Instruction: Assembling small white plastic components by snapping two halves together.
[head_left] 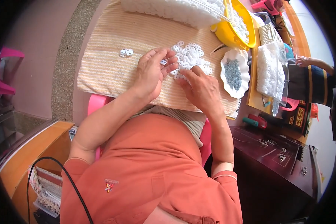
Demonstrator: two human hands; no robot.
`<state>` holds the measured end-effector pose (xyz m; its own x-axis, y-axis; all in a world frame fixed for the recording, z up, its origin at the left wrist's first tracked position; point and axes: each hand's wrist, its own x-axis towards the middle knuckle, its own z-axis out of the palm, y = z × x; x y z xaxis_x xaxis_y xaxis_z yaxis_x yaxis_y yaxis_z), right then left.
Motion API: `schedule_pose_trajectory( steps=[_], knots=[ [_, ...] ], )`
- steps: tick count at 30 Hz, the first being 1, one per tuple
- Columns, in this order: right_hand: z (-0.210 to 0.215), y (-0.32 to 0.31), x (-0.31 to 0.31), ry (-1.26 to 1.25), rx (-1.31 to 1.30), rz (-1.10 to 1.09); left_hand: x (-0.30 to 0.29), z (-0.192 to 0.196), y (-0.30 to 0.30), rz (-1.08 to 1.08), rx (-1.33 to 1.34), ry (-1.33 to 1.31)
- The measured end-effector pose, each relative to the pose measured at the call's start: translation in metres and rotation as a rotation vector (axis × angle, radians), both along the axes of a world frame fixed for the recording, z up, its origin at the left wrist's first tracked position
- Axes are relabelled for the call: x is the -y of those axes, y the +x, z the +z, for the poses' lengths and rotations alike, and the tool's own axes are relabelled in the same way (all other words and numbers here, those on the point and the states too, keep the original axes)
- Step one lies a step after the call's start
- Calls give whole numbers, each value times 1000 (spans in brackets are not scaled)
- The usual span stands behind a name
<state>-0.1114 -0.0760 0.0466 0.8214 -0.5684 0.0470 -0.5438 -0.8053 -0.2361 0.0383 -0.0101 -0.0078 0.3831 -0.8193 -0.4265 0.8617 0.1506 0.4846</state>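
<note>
A loose pile of small white plastic pieces with holes (190,54) lies on the striped towel (108,33) in front of me. At the pile's left side my left hand (151,71) is turned palm inward, its fingers curled. One white piece (163,62) shows between its thumb and fingers. My right hand (202,89) reaches the near edge of the pile with thumb and forefinger pinched together; what they hold is hidden. A few white pieces (126,52) sit apart, left of my left hand. Beside the right hand, a white scalloped dish (243,83) holds many small grey metal parts (232,74).
A clear box of white pieces (175,9) and a yellow basin (227,35) stand at the far side. To the right is another full clear box (270,71); beyond it a co-worker's hand (303,61) shows. A pink stool (5,71) is far left.
</note>
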Motion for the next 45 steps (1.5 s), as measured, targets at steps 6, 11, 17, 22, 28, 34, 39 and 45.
schedule_pose_trajectory(
  steps=[6,11,17,22,28,34,39,45],
  knots=[
    [-3,-1,4,20,-77,34,-1,2,2,-6,18,0],
    [-5,5,0,24,-77,4,-1,3,1,-12,29,-3],
    [-6,2,3,85,-67,-7,0,5,1,-2,41,6],
    [-7,1,6,122,-88,-15,1,5,3,0,41,-8],
    [-4,4,4,50,-65,-46,0,4,3,2,46,-6],
    [-4,12,3,38,-71,-13,0,1,3,13,63,-15],
    [-7,21,6,18,-94,3,2,-2,3,42,75,-19],
    [-11,26,11,11,-74,53,2,0,3,62,78,-11]
  ],
)
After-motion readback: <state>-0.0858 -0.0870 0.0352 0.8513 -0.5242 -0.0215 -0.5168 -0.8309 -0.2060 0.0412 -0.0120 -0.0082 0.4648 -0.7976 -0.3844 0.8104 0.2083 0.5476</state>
